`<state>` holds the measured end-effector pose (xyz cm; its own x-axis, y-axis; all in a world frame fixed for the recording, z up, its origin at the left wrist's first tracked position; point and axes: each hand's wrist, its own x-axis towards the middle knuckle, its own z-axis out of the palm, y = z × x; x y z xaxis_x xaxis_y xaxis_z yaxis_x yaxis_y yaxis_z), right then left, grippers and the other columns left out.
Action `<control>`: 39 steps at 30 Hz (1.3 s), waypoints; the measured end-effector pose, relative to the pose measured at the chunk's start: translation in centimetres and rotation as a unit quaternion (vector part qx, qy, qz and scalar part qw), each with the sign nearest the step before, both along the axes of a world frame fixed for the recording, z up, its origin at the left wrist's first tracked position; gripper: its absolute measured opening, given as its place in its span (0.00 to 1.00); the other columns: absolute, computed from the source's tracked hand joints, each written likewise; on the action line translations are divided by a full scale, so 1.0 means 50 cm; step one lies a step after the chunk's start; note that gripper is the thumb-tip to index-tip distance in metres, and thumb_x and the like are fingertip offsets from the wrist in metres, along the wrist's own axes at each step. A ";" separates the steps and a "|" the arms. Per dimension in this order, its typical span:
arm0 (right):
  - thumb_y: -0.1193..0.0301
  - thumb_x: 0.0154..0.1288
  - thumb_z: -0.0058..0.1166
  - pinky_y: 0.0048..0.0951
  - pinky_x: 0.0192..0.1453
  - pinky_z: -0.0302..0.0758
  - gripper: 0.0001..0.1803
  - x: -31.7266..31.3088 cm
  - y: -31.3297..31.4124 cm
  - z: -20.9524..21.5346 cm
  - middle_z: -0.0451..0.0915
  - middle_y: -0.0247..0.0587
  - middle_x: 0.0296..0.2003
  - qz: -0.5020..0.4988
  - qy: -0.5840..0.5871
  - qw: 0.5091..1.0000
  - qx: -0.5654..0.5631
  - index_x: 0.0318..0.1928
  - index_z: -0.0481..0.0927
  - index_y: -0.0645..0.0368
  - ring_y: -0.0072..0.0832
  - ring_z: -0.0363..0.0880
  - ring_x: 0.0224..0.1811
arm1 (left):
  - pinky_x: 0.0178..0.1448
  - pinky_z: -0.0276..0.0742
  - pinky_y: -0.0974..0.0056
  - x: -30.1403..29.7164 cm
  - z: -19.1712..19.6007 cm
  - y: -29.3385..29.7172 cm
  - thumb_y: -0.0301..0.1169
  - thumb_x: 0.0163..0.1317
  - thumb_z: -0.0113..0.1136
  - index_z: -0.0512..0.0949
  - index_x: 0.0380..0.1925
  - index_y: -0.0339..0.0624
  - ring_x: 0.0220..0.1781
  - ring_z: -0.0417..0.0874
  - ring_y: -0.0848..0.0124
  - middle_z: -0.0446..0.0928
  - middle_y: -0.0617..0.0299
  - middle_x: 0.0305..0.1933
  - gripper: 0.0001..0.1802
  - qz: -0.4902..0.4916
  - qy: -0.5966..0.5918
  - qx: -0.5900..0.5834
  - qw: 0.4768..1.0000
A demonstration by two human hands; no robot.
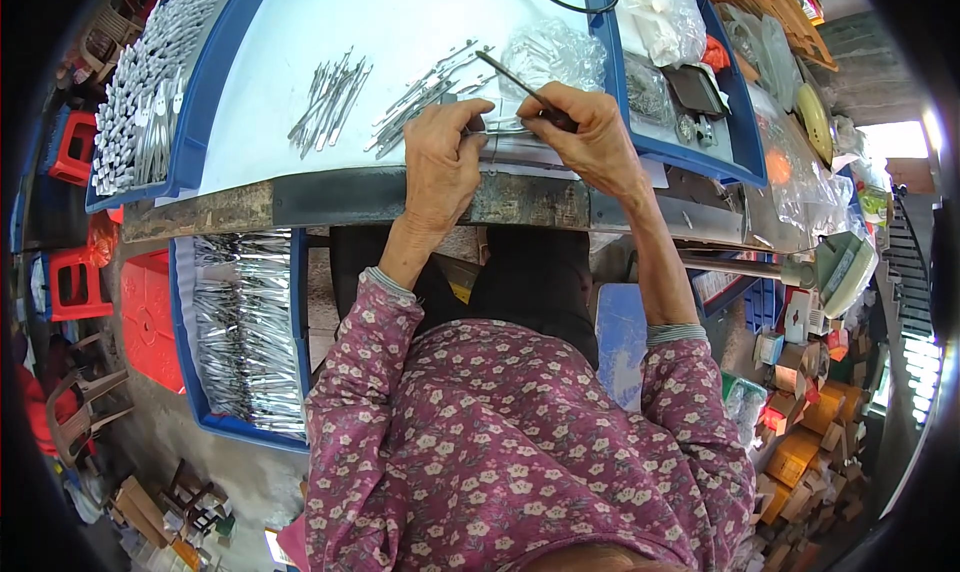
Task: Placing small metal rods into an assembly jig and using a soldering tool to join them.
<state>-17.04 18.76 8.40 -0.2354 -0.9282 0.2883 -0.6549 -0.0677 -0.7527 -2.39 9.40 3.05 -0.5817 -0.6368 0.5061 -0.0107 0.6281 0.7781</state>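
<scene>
My right hand (588, 137) is closed around the dark handle of a screwdriver-like tool (512, 78), whose thin shaft points up and to the left. My left hand (440, 162) is bent in a pinch beside it, at a thin shiny metal piece (497, 130) between the two hands. Its fingertips partly hide what they grip. Just beyond my left hand lies a loose pile of slim metal pieces (425, 92). A second, neater bunch of metal pieces (331, 102) rests farther left on the white sheet (265, 67). Past my right hand sits a clear plastic bag (555, 54) of small parts.
A blue tray (185, 162) at the left holds many silvery pieces. Another blue tray (745, 152) at the right holds bags and small metal parts. Below the worn table edge (340, 200) stands a blue crate (302, 342) of metal pieces. A lamp head (845, 272) juts out at the right.
</scene>
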 end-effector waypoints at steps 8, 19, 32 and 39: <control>0.82 0.54 0.54 0.21 0.28 0.67 0.06 -0.005 0.004 -0.021 0.75 0.37 0.24 0.011 0.127 0.992 -0.014 0.35 0.77 0.64 0.18 0.69 0.25 | 0.43 0.68 0.65 0.000 -0.004 -0.001 0.18 0.47 0.58 0.77 0.37 0.42 0.34 0.75 0.66 0.75 0.60 0.30 0.15 0.008 -0.002 -0.018 1.000; 0.80 0.54 0.57 0.24 0.32 0.70 0.08 -0.005 0.009 -0.021 0.77 0.38 0.27 -0.014 0.083 0.996 -0.025 0.36 0.79 0.63 0.23 0.74 0.29 | 0.44 0.69 0.65 0.002 -0.004 -0.003 0.18 0.47 0.58 0.77 0.37 0.41 0.35 0.76 0.66 0.76 0.59 0.32 0.15 0.000 -0.001 -0.004 1.000; 0.84 0.47 0.55 0.28 0.35 0.71 0.10 -0.003 0.009 -0.017 0.77 0.38 0.28 0.026 0.196 0.980 -0.020 0.33 0.77 0.62 0.33 0.75 0.31 | 0.44 0.69 0.64 0.003 -0.006 -0.003 0.18 0.46 0.59 0.78 0.37 0.42 0.37 0.76 0.63 0.76 0.57 0.33 0.15 0.014 -0.006 -0.017 1.000; 0.85 0.45 0.54 0.30 0.40 0.71 0.12 -0.003 0.010 -0.017 0.77 0.38 0.31 0.039 0.241 0.970 0.004 0.34 0.75 0.61 0.36 0.74 0.36 | 0.45 0.69 0.64 0.004 -0.003 -0.001 0.18 0.46 0.59 0.78 0.36 0.42 0.37 0.76 0.63 0.77 0.58 0.34 0.15 0.010 0.004 -0.010 1.000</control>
